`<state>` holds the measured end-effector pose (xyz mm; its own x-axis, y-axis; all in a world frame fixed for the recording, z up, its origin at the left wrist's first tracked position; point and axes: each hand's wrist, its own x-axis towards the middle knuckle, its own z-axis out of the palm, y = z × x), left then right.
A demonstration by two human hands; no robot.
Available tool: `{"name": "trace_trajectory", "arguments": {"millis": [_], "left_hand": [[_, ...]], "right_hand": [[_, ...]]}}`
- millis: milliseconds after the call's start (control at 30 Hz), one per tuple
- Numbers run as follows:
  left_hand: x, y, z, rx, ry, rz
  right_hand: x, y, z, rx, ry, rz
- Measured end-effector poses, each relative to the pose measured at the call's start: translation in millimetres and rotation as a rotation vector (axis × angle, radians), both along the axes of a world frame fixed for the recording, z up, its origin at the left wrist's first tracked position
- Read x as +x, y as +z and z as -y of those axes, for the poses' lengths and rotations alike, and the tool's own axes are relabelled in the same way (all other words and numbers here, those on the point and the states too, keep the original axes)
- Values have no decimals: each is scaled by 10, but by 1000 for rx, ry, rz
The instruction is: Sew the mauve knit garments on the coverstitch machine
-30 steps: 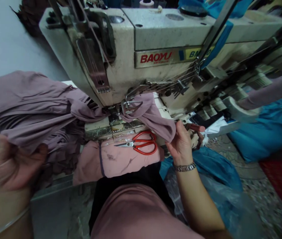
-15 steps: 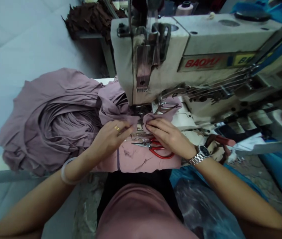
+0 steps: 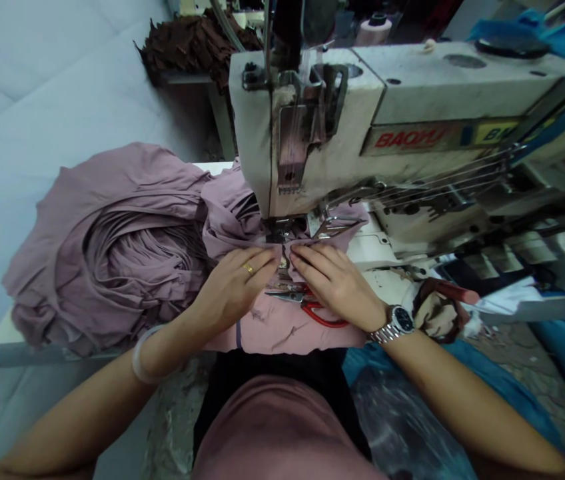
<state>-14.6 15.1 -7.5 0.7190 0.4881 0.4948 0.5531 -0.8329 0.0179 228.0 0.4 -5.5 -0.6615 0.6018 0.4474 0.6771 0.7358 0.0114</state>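
A piece of mauve fabric lies under the needle area of a white sewing machine. My left hand grips its near edge left of the presser foot, with thumb and fingers close together. On the other side, my right hand holds the fabric edge just right of the foot, fingers side by side and bent over the cloth. Red-handled scissors lie below, partly hidden under my right hand. The fingertips' undersides are out of sight.
A large heap of mauve fabric pieces fills the table's left side. Pink cloth covers the front edge. Threads run across the machine at right. Brown scraps sit behind, and blue plastic lies low on the right.
Both hands have come closer to the presser foot and lie flatter along the fabric edge. The fabric's curled right part is straighter. My right hand covers more of the scissors. The view has shifted slightly.
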Motion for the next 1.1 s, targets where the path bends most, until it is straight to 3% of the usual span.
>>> {"name": "trace_trajectory", "arguments": {"millis": [133, 367, 533, 1100], "left_hand": [[13, 4, 74, -17, 27, -68], [9, -46, -19, -17, 22, 10], [59, -34, 7, -29, 108, -35], [138, 1, 32, -57, 199, -91]], "right_hand": [[-63, -41, 34, 82, 17, -31], [-134, -99, 52, 53, -29, -80], [-211, -137, 79, -23, -56, -307], [-265, -92, 38, 52, -53, -74]]}}
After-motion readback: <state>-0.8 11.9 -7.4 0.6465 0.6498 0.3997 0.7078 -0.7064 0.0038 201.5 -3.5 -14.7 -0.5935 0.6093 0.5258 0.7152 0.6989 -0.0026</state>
